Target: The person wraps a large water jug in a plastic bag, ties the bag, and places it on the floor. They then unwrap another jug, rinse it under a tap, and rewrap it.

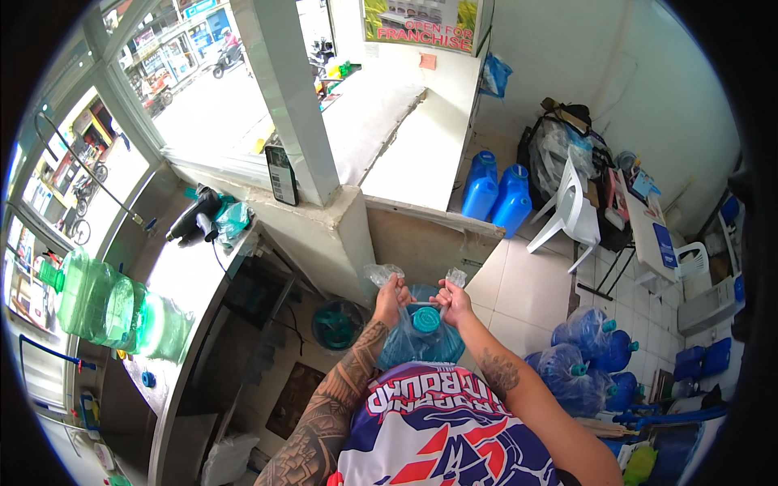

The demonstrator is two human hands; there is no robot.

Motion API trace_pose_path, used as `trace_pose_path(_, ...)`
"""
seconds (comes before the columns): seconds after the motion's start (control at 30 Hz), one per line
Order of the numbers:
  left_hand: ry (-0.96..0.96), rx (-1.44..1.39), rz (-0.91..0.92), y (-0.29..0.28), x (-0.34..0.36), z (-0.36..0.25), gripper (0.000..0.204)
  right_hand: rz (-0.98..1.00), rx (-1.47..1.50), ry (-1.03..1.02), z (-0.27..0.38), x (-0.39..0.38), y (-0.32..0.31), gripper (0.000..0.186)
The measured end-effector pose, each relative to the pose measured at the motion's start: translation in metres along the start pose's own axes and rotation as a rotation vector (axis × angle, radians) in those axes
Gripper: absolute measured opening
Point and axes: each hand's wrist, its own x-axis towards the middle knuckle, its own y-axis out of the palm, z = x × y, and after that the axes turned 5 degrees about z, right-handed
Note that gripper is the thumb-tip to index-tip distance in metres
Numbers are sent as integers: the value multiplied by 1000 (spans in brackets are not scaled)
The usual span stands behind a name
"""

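Observation:
In front of my body stands a large blue water jug (pixel 413 350) with a turquoise cap (pixel 425 319). A clear plastic bag (pixel 391 347) is around it, its upper edges drawn up on both sides. My left hand (pixel 392 301) is closed on the bag at the left of the cap, and a crumpled end pokes out above the fist. Just right of the cap, my right hand (pixel 453 301) grips the other side of the bag, with a smaller bunch showing above the fingers. My shirt hides the jug's near lower part.
Left, a metal counter (pixel 142 267) bears a green jug (pixel 101 304) lying sideways and a heat gun (pixel 194 217). A bin (pixel 338 326) stands on the floor beside a low wall (pixel 413 251). Right are bagged blue jugs (pixel 579 348), a white chair (pixel 570 206) and blue containers (pixel 510 200).

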Motion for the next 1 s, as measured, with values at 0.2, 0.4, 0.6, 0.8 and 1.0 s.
trace_pose_path(0.2,-109,206,35,0,9,7,31,196,-244,218,10,-1,1,25)
trace_pose_path(0.4,-81,516,91,-1,16,10,56,86,-376,24,7,9,17,12)
trace_pose_path(0.6,-249,254,24,-16,16,6,22,152,-430,98,11,1,1,23)
trace_pose_path(0.8,-280,357,94,-8,26,9,15,282,-611,130,3,14,-1,41)
trace_pose_path(1.0,-153,687,42,13,22,14,25,370,-551,322,7,12,21,49)
